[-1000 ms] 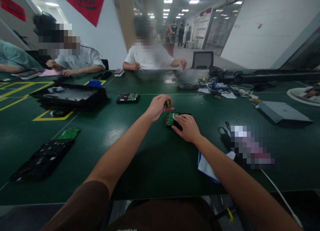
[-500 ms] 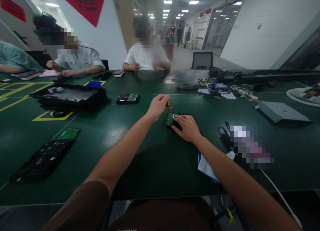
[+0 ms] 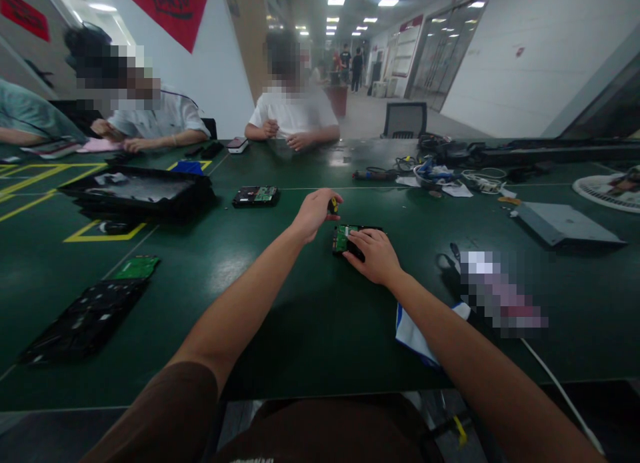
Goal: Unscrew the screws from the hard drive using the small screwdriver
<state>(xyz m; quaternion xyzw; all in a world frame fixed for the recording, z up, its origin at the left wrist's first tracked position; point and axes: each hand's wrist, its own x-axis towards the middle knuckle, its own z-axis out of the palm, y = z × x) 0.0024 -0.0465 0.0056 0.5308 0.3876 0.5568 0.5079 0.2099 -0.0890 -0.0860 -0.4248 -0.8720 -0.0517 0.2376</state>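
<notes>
A small black hard drive with a green circuit board (image 3: 343, 237) lies on the dark green table (image 3: 300, 316) in front of me. My right hand (image 3: 374, 255) rests flat on its right part, fingers pressing it down. My left hand (image 3: 315, 213) hovers just above the drive's left end, fingers closed round the black and yellow handle of a small screwdriver (image 3: 333, 206), held upright over the board.
A second hard drive (image 3: 256, 195) lies further back left, beside a large black tray (image 3: 135, 193). A dismantled black panel with a green board (image 3: 90, 313) sits front left. Cables and tools (image 3: 435, 173) and a grey box (image 3: 563, 224) lie right. People sit across the table.
My left hand has turned slightly on the screwdriver and barely shifted. The person across the table has drawn an outstretched arm back in. My right hand has stayed on the drive.
</notes>
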